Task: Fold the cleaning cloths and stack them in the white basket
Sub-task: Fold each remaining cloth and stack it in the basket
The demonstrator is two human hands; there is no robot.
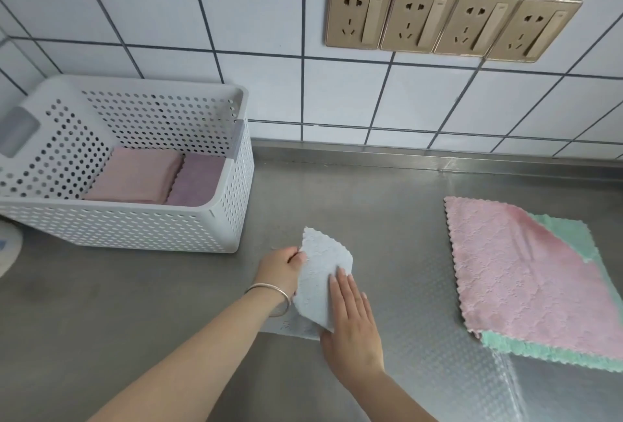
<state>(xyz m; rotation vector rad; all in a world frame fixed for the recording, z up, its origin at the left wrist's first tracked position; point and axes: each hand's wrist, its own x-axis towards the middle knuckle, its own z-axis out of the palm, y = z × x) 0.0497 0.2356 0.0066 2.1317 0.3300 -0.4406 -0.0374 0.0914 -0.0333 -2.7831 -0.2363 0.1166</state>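
One pale blue cloth (323, 273), folded small, scalloped edges, waffle-textured

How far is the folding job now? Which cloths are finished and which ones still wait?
Done: two folded cloths, a pink one and a purple one, lie side by side in the white basket. In hand: the left hand pinches the folded blue cloth while the right hand presses it flat. Left: a pink cloth and a green cloth under it lie unfolded on the steel counter.

White tiled wall (256, 10), four gold sockets (451, 22), steel counter (371, 192).
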